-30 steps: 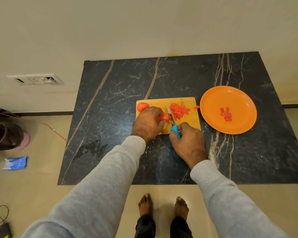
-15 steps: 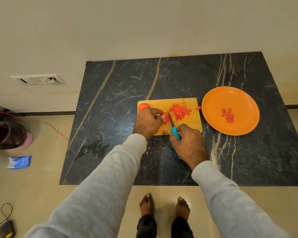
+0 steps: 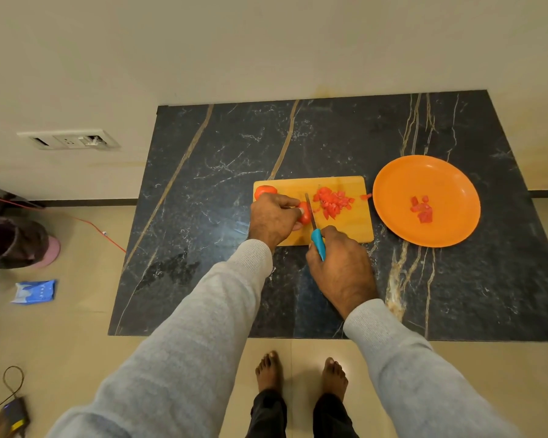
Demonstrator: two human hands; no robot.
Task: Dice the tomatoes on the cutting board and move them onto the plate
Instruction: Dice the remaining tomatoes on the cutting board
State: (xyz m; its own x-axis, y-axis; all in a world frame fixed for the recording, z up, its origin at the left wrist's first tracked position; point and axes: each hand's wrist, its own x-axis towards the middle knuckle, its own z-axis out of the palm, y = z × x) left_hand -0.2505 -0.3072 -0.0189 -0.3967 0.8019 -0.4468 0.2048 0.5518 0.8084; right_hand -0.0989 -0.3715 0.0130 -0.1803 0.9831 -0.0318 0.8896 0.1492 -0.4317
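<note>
A wooden cutting board [image 3: 351,226] lies on the black marble table [image 3: 222,165]. My left hand [image 3: 274,218] holds a tomato piece [image 3: 305,213] steady on the board. My right hand [image 3: 340,267] grips a knife with a blue handle [image 3: 317,243]; its blade [image 3: 310,210] rests against the right side of that piece. A pile of diced tomato [image 3: 331,202] lies to the right of the blade. Another tomato [image 3: 264,191] sits at the board's far left corner. The orange plate [image 3: 393,184] right of the board carries a few tomato dice [image 3: 421,209].
One loose tomato bit [image 3: 365,196] lies between board and plate. The table stands against a cream wall with a socket panel [image 3: 68,139]. On the floor at left are a dark bag [image 3: 11,241], a blue packet [image 3: 34,291] and a red cable [image 3: 98,228]. My bare feet [image 3: 301,373] stand at the table's near edge.
The knife blade has shifted along the tomato piece under my left hand, and my left fingers have moved back slightly. The view shifted a little.
</note>
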